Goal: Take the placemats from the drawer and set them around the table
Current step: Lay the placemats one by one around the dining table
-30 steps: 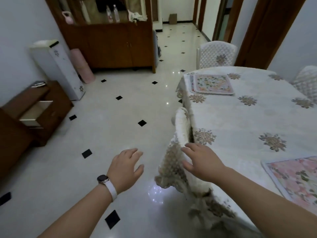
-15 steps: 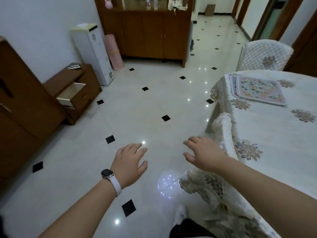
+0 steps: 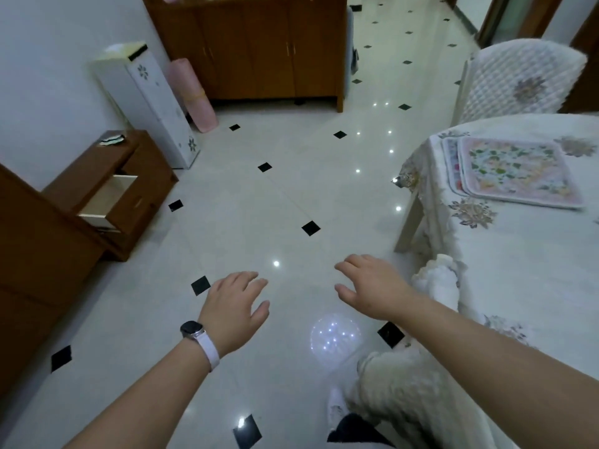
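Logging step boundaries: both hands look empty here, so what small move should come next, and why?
Probably a step toward the open drawer to check for more mats: left hand and right hand hang open and empty over the floor, and the drawer's contents cannot be seen. Stacked placemats lie on the table.

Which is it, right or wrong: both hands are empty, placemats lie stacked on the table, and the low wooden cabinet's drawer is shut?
Wrong about the drawer: the head view shows the drawer of the low wooden cabinet pulled open, not shut. The rest holds: the left hand and right hand are empty, and placemats lie stacked on the table.
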`<action>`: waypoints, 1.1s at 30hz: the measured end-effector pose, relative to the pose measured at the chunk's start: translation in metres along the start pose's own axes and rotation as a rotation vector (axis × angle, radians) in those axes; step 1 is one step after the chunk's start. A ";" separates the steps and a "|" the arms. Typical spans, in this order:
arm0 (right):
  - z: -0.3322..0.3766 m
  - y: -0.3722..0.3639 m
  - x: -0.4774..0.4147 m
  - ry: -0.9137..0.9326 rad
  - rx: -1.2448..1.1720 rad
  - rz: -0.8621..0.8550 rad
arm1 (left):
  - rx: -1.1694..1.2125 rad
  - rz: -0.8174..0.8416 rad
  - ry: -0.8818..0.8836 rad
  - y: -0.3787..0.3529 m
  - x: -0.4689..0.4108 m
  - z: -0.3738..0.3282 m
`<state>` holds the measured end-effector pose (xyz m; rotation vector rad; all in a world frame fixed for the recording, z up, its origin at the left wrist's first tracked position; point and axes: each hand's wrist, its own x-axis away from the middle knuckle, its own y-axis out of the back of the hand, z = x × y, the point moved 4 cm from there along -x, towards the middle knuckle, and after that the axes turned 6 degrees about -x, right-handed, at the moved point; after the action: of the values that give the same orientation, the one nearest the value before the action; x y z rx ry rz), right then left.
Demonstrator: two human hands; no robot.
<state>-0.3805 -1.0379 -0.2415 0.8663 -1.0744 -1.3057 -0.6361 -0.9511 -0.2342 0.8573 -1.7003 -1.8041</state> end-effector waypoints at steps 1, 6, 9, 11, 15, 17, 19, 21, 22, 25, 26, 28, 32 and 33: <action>-0.008 0.003 -0.008 -0.002 0.022 0.003 | 0.015 -0.029 -0.007 0.001 -0.015 -0.004; -0.033 0.018 -0.040 -0.018 0.003 -0.020 | 0.037 -0.073 -0.058 -0.002 -0.064 -0.010; -0.044 0.027 -0.051 -0.041 -0.021 -0.041 | 0.039 -0.050 -0.038 -0.006 -0.094 0.001; -0.055 0.032 -0.058 -0.083 -0.038 -0.052 | 0.045 -0.033 -0.043 -0.010 -0.117 0.007; -0.074 0.038 -0.072 -0.160 -0.042 -0.053 | 0.062 -0.040 -0.108 -0.020 -0.160 0.013; -0.084 0.041 -0.085 -0.201 -0.040 -0.054 | 0.079 -0.037 -0.142 -0.027 -0.186 0.015; -0.092 0.046 -0.103 -0.251 -0.033 -0.061 | 0.093 -0.028 -0.176 -0.034 -0.215 0.020; -0.099 0.051 -0.124 -0.309 -0.026 -0.084 | 0.112 -0.020 -0.207 -0.041 -0.247 0.030; -0.102 0.055 -0.135 -0.342 -0.030 -0.094 | 0.125 -0.018 -0.219 -0.044 -0.264 0.038; -0.105 0.064 -0.172 -0.412 -0.028 -0.104 | 0.151 -0.030 -0.245 -0.049 -0.318 0.072; -0.107 0.068 -0.185 -0.429 -0.019 -0.104 | 0.154 -0.030 -0.251 -0.050 -0.337 0.085; -0.110 0.077 -0.210 -0.462 -0.003 -0.112 | 0.164 -0.010 -0.254 -0.052 -0.372 0.107; -0.118 0.098 -0.240 -0.568 0.003 -0.182 | 0.160 -0.017 -0.347 -0.057 -0.428 0.124; -0.120 0.102 -0.241 -0.588 -0.007 -0.205 | 0.162 -0.008 -0.385 -0.058 -0.443 0.121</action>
<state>-0.2233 -0.7983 -0.2098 0.6064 -1.4571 -1.7988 -0.4266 -0.5391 -0.2462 0.6048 -2.1072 -1.9517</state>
